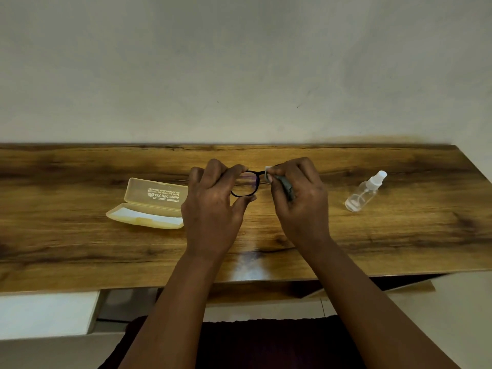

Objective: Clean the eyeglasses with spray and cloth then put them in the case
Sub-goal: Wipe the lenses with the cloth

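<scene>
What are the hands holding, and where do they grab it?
The left hand holds the black eyeglasses by the rim of one lens. The right hand pinches a cloth over the other lens.

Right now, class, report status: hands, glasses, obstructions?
Left hand grips black-framed eyeglasses. Right hand pinches grey cloth on lens. Yellowish plastic case open, unobstructed.
</scene>
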